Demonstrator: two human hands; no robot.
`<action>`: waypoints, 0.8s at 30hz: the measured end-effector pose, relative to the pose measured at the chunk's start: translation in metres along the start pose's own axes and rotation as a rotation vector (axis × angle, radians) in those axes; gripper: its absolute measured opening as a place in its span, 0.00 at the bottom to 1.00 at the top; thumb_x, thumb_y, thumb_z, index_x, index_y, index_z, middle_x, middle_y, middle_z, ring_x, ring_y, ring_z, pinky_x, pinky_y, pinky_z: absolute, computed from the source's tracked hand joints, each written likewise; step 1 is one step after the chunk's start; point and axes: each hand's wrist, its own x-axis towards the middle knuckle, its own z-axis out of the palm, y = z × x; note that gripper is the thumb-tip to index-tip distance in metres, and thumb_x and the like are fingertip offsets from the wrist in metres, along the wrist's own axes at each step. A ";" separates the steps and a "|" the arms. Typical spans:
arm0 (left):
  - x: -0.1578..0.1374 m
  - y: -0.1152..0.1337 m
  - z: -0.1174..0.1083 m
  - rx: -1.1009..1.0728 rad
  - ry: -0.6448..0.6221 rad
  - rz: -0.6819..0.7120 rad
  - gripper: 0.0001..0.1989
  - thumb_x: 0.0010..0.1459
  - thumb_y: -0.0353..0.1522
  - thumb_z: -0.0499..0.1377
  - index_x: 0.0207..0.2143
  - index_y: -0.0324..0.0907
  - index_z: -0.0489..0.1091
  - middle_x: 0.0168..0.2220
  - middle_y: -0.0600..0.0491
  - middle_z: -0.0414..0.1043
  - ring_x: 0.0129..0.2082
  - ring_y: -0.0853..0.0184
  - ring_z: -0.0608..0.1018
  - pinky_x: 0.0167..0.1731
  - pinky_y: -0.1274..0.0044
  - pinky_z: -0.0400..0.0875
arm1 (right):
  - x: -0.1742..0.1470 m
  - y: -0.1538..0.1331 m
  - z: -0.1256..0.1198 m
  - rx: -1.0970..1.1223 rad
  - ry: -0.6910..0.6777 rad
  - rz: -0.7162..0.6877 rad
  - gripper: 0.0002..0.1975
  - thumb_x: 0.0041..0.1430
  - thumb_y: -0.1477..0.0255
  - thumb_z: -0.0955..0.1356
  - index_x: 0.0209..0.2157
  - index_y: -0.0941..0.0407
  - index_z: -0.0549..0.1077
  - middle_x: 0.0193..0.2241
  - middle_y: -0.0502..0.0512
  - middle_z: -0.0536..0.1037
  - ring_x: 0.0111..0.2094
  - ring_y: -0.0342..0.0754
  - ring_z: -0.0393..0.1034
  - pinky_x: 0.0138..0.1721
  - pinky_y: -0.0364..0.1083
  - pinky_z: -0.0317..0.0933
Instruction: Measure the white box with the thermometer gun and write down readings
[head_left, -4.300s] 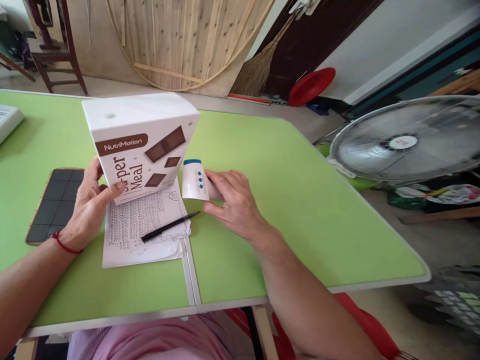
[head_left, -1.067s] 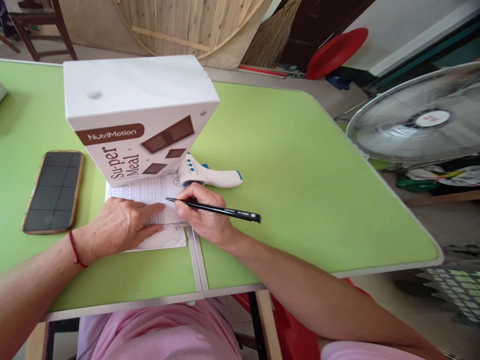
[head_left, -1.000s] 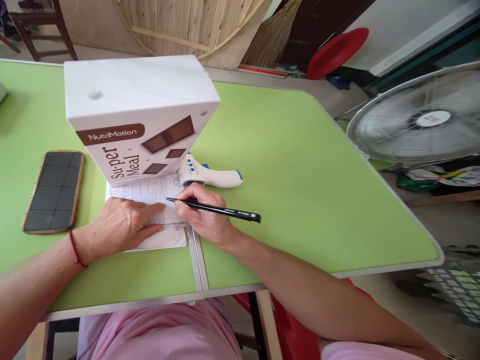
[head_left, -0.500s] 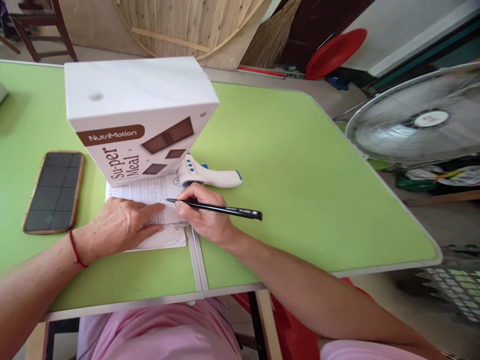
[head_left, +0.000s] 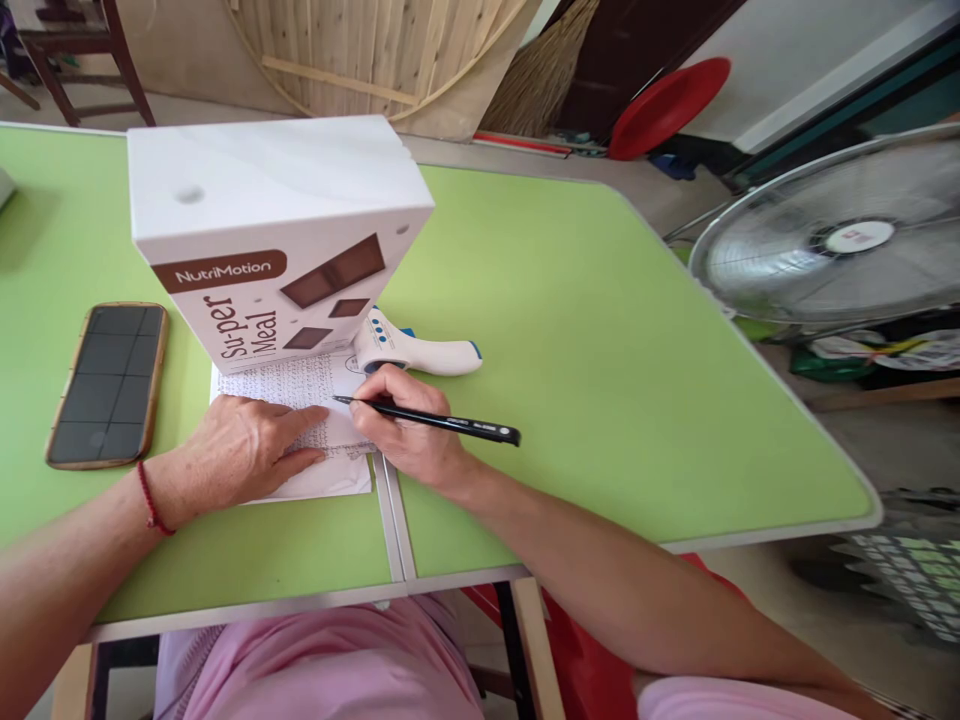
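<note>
My right hand (head_left: pixel 411 425) is closed around a black pen (head_left: pixel 450 420), its tip pointing left at the sheet. Under both hands lies a white paper (head_left: pixel 349 425) covered in dense handwriting. My left hand (head_left: pixel 251 447) rests flat on the paper, fingers spread and pointing toward the pen tip. A white box (head_left: pixel 281 230) printed "NutriMotion Su-per Meal" stands upright at the paper's far edge and hides part of it. Beside the box, just beyond my right hand, lies a white and blue infrared thermometer (head_left: pixel 420 352).
A smartphone (head_left: pixel 111 385) in a brown-edged case lies left of the paper on the green table (head_left: pixel 585 350). A metal seam (head_left: pixel 395 530) crosses the tabletop near my right wrist. To the right stands a large fan (head_left: pixel 847 235); a red basin (head_left: pixel 667 108) leans behind.
The rear end of the pen has dipped very slightly and shifted a little left. Both hands stay almost where they were on the paper.
</note>
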 end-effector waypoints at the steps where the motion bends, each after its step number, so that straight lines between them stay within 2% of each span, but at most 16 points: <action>1: 0.000 0.000 0.000 0.000 -0.001 -0.002 0.15 0.65 0.39 0.55 0.47 0.40 0.72 0.26 0.52 0.76 0.23 0.64 0.76 0.21 0.75 0.61 | 0.000 0.000 0.000 0.002 -0.001 -0.001 0.07 0.52 0.77 0.65 0.23 0.54 0.63 0.18 0.43 0.64 0.19 0.38 0.58 0.20 0.40 0.54; 6: 0.000 0.000 -0.001 0.004 -0.007 -0.006 0.15 0.64 0.39 0.55 0.47 0.40 0.72 0.27 0.52 0.77 0.23 0.63 0.77 0.21 0.74 0.61 | 0.000 0.000 0.000 0.016 -0.005 -0.004 0.07 0.52 0.77 0.65 0.23 0.54 0.63 0.18 0.43 0.64 0.18 0.38 0.57 0.19 0.39 0.53; 13: -0.001 0.000 0.000 0.020 -0.005 -0.010 0.14 0.63 0.39 0.56 0.46 0.40 0.72 0.26 0.53 0.77 0.23 0.62 0.77 0.21 0.74 0.60 | -0.001 0.002 0.000 -0.016 0.077 0.017 0.07 0.51 0.76 0.65 0.23 0.54 0.63 0.17 0.42 0.65 0.18 0.38 0.59 0.20 0.39 0.56; 24: -0.001 -0.001 0.000 0.026 0.032 0.019 0.14 0.65 0.39 0.54 0.45 0.40 0.72 0.25 0.53 0.76 0.21 0.63 0.76 0.20 0.74 0.59 | 0.000 0.001 0.001 -0.005 0.062 0.009 0.07 0.51 0.77 0.65 0.22 0.54 0.62 0.16 0.42 0.63 0.17 0.37 0.58 0.19 0.38 0.54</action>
